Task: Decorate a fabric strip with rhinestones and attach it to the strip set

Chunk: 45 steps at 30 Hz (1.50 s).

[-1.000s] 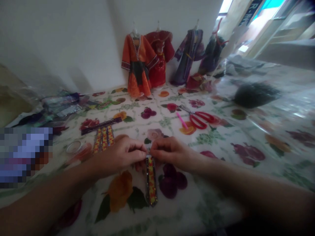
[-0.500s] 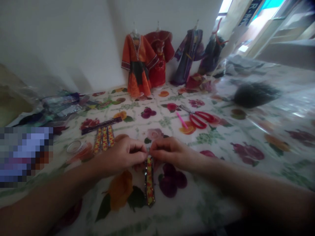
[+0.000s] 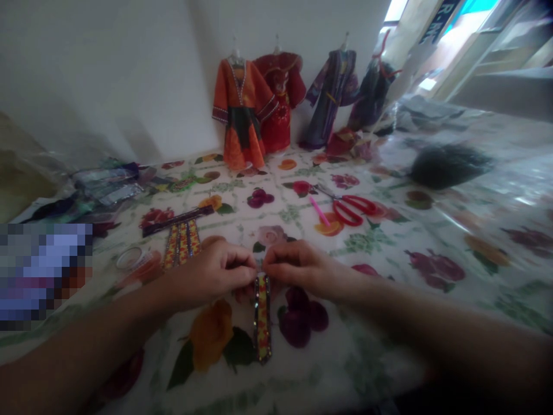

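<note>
My left hand and my right hand meet near the middle of the table, each with thumb and index finger pinched. Between their fingertips is the top end of a yellow and red patterned strip with dark, glittering edges; it lies lengthwise toward me on the cloth. What exactly each fingertip grips at that end is too small to make out. Beyond my left hand, several similar strips extend from a dark purple band.
Red-handled scissors and a pink stick lie on the fruit-patterned tablecloth. At the back stand an orange doll dress, a red one and a purple one. A round clear roll is at left, a dark bundle at right.
</note>
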{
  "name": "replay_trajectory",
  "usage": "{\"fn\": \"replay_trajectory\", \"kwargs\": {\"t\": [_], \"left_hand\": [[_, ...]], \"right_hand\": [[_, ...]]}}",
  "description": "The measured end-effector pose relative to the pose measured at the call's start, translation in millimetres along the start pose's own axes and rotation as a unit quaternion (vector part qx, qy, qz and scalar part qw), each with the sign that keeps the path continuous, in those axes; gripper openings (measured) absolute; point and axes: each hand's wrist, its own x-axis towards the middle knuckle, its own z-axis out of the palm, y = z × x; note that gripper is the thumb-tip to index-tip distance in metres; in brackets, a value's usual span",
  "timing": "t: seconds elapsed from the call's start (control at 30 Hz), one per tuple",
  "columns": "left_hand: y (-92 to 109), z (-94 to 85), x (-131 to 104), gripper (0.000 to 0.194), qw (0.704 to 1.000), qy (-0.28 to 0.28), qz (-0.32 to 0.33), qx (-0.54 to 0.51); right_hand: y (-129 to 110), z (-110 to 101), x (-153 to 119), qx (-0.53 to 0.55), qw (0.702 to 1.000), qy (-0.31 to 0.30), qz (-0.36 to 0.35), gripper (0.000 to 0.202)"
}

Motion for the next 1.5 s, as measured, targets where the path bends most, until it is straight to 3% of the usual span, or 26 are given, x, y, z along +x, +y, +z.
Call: {"fn": "replay_trajectory", "kwargs": {"t": [0.3,0.53,0.97,1.33,1.5], "left_hand": [[-0.1,5.3,2.8,0.02,1.0,0.016,0.006,0.001],[1.4,1.6,0.1,0.018,1.0,-0.012,0.001,-0.009],[1.6,-3.4,-0.6,0.016,1.0,-0.011,0.004,-0.006],[0.6,4.8,1.4,0.02,1.0,0.011,-0.004,-0.005],[-1.8,6.2,3.6,0.018,1.0,0.001,-0.006,-0.026]], "right_hand": [[1.5,0.3,2.4,-0.039,0.999,-0.007,-0.013,0.016],[-4.5,2.0,0.1,-0.047,0.999,-0.004,-0.004,0.016],[-0.8,1.1,0.7,0.05,0.999,0.007,0.02,0.015],[0.0,2.4,2.7,-0.047,0.999,0.009,-0.011,0.014],[-1.2,3.1,1.2,-0.038,0.999,-0.001,-0.009,0.012]]}}
